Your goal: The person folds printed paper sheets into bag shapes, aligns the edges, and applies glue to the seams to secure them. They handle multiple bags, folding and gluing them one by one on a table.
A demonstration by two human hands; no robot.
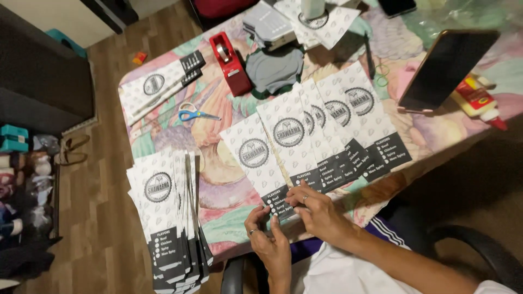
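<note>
Both hands meet at the dark bottom edge of a white patterned paper sleeve (260,163) on the floral-clothed table (218,228). The left hand (269,239) and right hand (318,212) seemingly pinch it with curled fingers. More sleeves (348,117) fan rightward; a stack (166,212) lies left.

We count two hands at the near edge, the left hand (269,239) and the right hand (318,212), each with one ring, and five printed paper sleeves (305,141) fanned in an overlapping row on the surface (218,163). One stack of the same sleeves (166,218) lies at the left corner, its number too dense to tell, and a second, smaller pile (158,87) lies farther back. We also log one pair of blue-handled scissors (196,113), one red tape dispenser (231,62), one glue bottle (479,100) and one propped phone (447,68).
</note>
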